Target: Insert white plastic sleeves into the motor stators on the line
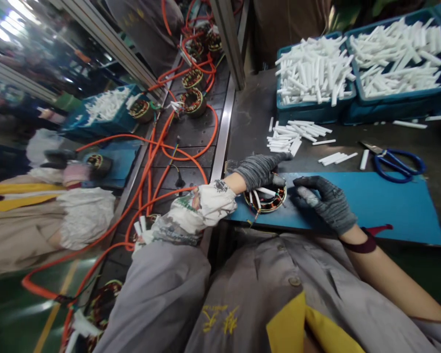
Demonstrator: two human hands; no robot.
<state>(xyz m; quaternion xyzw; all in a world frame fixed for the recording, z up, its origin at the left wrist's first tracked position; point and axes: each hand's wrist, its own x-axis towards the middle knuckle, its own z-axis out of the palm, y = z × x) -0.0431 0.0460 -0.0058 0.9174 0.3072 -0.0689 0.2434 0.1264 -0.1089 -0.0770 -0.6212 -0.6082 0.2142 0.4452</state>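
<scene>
My left hand (259, 170), in a grey knit glove, is above the wound motor stator (267, 208). Its fingers stretch toward the loose pile of white sleeves (282, 139), thumb apart, and I see nothing held. Copper windings line the stator's ring, and a few white tubes (256, 198) stick out of it. My right hand (327, 202), gloved in the same grey, hovers just right of the stator over the blue mat (397, 211). Its fingers are bent, with a gap between thumb and index finger, and hold nothing visible. My left hand partly hides the stator's far side.
Blue-handled scissors (397, 164) lie at the mat's far edge. Behind stand two teal bins (308, 115) (389, 105) of white tubes. On the left, a conveyor (191, 169) carries more stators and orange hoses (150, 171). A co-worker's gloved hand (75, 172) is beyond it.
</scene>
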